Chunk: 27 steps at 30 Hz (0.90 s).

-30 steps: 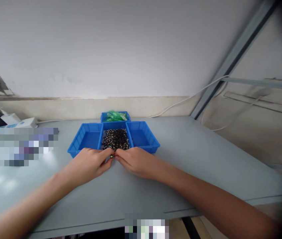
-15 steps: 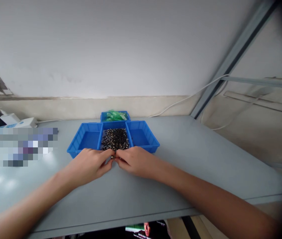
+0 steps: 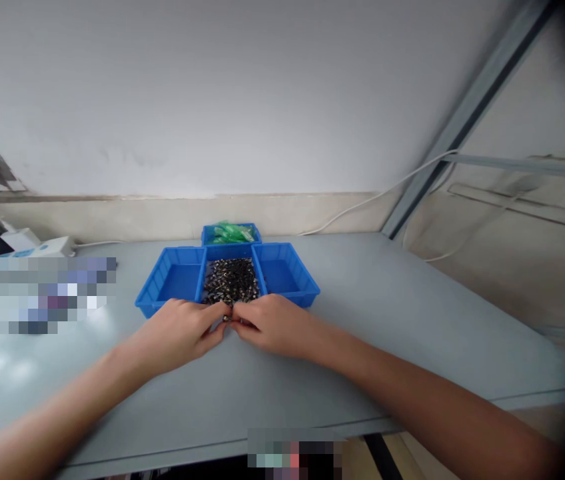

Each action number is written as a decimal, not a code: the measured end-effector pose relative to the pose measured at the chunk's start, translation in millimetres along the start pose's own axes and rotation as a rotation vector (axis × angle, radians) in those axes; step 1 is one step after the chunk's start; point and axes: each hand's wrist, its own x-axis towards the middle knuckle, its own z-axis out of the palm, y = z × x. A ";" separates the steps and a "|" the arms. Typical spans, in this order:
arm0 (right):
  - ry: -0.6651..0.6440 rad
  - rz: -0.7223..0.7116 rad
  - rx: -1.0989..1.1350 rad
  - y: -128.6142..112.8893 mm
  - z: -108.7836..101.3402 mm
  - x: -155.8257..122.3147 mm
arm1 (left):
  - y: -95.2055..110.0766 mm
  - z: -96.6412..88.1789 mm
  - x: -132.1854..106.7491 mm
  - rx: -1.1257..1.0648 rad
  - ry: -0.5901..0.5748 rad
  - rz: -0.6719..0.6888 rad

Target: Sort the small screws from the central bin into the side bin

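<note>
With the fingertips as the clock's centre and the wall at twelve, a white plastic power strip (image 3: pixel 55 248) lies at ten on the grey bench (image 3: pixel 362 293). Nearer, also at ten, sits a ribbed blue plastic bin (image 3: pixel 177 281). At nine, the left hand (image 3: pixel 177 330) pinches a small shiny metal piece (image 3: pixel 226 318), shape mostly hidden, meeting the right hand (image 3: pixel 275 327), pinching from three. At twelve, dark metal bits (image 3: pixel 232 279) heap before green plastic (image 3: pixel 234 233); at two, another blue bin (image 3: pixel 282 277).

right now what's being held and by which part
A small metallic piece, held between left hand and right hand; where exactly, too small to tell.
</note>
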 end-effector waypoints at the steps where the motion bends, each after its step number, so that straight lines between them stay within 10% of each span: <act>1: -0.001 -0.004 -0.003 0.2 0.1 -0.1 | 0.6 -0.8 0.1 -0.003 -0.005 0.002; 13: -0.017 0.015 0.033 -0.8 -1.6 0.4 | 0.2 -4.7 1.3 -0.039 -0.028 0.051; 27: -0.239 0.335 0.893 3.7 5.8 -1.1 | -4.6 0.1 0.4 -0.017 0.029 0.018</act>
